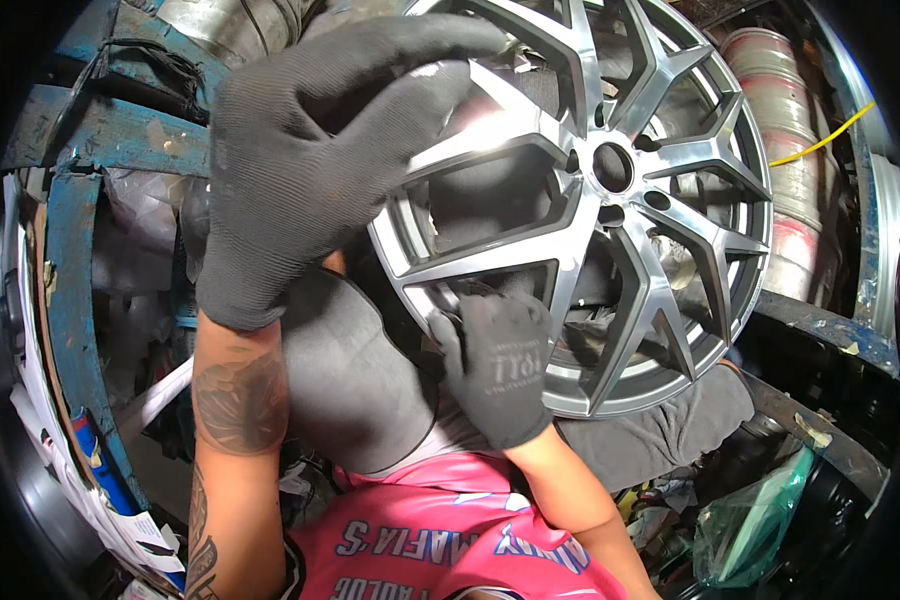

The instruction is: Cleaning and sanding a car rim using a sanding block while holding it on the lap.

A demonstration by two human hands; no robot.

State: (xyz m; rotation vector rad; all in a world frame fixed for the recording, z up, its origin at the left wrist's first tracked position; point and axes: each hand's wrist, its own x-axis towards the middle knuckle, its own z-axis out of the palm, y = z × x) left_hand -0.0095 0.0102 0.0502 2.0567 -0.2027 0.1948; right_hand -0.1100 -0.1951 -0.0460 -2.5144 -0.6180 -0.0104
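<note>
A silver and grey alloy wheel with split spokes stands tilted in front of me, without a tire. My left hand, in a dark knit glove, is at the wheel's upper left, with thumb and fingers curved over its edge. The wheel part within that grip is mostly hidden. At the lower left of the wheel, my right hand, in a dark grey glove, has its fingers bent into the gap beside a spoke. Those fingers are slightly blurred, and whatever they hold cannot be made out.
A dark grey cloth lies under the wheel. Worn blue metal frame pieces stand at the left. Beyond the wheel at the right are a stacked silver and red cylinder and a yellow cable. Green clear plastic lies lower right.
</note>
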